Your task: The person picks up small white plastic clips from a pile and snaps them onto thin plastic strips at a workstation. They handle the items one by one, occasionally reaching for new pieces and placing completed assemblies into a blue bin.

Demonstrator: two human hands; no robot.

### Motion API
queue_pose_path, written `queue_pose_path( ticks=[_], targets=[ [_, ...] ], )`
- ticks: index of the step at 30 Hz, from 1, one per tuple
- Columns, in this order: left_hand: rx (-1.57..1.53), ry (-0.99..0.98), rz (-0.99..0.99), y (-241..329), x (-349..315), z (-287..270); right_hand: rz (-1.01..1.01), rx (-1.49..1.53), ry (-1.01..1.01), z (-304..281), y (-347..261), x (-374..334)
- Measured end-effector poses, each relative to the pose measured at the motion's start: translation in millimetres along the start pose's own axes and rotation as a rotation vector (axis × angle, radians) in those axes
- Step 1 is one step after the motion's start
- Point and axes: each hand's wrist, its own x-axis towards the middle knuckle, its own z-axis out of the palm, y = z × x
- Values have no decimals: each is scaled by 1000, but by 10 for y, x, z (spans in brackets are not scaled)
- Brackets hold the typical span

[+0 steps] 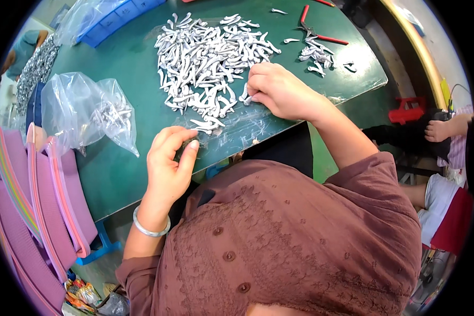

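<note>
Parts (205, 63) (silvery, curved) heaped, right hand (276, 90) just beside

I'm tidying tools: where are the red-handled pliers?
In the head view, the red-handled metal pliers lie upper right on the green tabletop, just beyond a small heap of silvery curved pieces.

Silvery parts (210, 60) near fingers (257, 81)

Green table (137, 79): silver parts (210, 58) heaped; red-handled pliers (332, 39), clear bag (76, 108).
</note>
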Motion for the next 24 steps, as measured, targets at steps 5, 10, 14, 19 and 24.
queue_pose_path(
  ticks=[5, 10, 14, 19, 24],
  targets=[
    [-267, 9, -143, 85, 21, 92, 330, 675, 0, 102, -283, 63],
    [-759, 23, -309, 121, 28, 180, 475, 1384, -56, 350, -490, 104],
    [-897, 17, -357, 138, 17, 138, 504, 1557, -49, 478, -545, 137],
    [-881, 41, -351, 96, -10, 148, 524, 1566, -63, 501, -560, 151],
    [-824, 75, -389, 38, -5, 141, 545, 1414, -72, 472, -614, 169]
  ],
)
